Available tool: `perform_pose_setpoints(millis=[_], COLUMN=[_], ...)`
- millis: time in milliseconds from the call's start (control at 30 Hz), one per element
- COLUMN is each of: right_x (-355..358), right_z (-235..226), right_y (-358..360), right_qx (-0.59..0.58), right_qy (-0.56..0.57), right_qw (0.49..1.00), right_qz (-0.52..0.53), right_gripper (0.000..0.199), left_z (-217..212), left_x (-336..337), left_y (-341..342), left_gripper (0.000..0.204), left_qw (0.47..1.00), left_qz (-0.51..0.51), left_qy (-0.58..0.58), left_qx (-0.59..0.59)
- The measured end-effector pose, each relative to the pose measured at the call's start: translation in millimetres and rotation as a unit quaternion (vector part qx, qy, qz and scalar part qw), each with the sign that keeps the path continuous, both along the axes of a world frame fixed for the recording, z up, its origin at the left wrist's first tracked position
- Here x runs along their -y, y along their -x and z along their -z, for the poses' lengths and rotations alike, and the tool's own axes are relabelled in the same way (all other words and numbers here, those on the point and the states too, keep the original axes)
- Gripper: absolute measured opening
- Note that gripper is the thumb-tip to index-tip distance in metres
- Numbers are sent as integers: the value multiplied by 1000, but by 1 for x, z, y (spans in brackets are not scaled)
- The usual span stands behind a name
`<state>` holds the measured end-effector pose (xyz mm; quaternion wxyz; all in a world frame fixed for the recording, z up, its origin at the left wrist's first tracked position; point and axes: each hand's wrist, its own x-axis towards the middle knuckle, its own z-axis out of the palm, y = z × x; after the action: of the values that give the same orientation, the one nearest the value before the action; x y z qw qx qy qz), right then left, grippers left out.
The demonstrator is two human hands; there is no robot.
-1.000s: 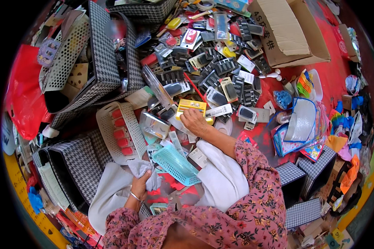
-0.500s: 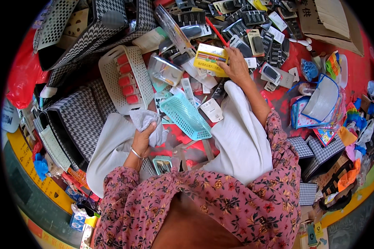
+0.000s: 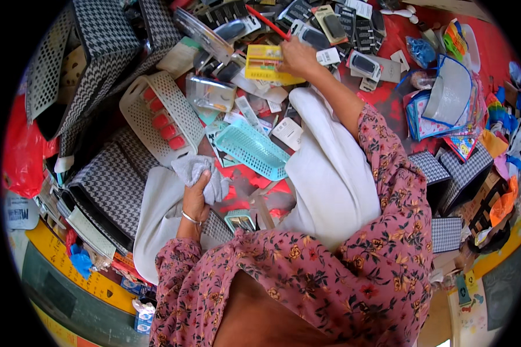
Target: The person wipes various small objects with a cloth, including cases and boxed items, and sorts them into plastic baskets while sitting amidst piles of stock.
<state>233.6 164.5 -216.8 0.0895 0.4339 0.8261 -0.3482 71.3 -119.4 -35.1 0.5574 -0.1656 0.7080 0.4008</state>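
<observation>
- One grey cloth (image 3: 200,174) is grasped in the left hand (image 3: 195,196); the fingers are curled around it, and most of it is bunched above and beside them.
- One pale bracelet (image 3: 191,218) is worn on the left wrist, below those fingers.
- One yellow package (image 3: 265,66) is touched at its right edge by the right hand (image 3: 300,59); whether the fingers are closed on it cannot be told.
- One red stick (image 3: 266,22) is seen slanting up and left from the right fingertips; whether it is held cannot be told.
- Three packs with dark oval pieces (image 3: 364,65) are seen near the right fingers: two above and right, one to the right.
- One turquoise basket (image 3: 255,148) is set between the two hands, right of the left fingers and below the right ones.
- One cream basket (image 3: 130,108) is placed up and left of the left fingers; five red pieces (image 3: 160,120) are lined up inside it.
- One clear pack (image 3: 211,93) is laid left of the right fingers, below the yellow package.
</observation>
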Motion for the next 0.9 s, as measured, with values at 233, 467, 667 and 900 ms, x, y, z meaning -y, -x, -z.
perform_pose_setpoints(millis=[233, 467, 667, 900], right_x=[35, 72, 33, -30], right_z=[28, 40, -12, -71], right_y=[-1, 18, 13, 53], right_qx=[-110, -110, -137, -218], right_qy=[-95, -114, -63, 54], right_qw=[989, 976, 984, 945], right_qz=[-39, -152, -97, -236], right_gripper=[44, 43, 32, 30], left_z=[-14, -44, -22, -13], left_x=[-2, -21, -27, -30], left_y=[10, 33, 29, 39], left_gripper=[33, 37, 34, 24], left_qw=[999, 993, 988, 991], left_qz=[23, 105, 116, 93], left_qy=[-1, -51, -90, -91], left_qx=[-23, -18, -53, -38])
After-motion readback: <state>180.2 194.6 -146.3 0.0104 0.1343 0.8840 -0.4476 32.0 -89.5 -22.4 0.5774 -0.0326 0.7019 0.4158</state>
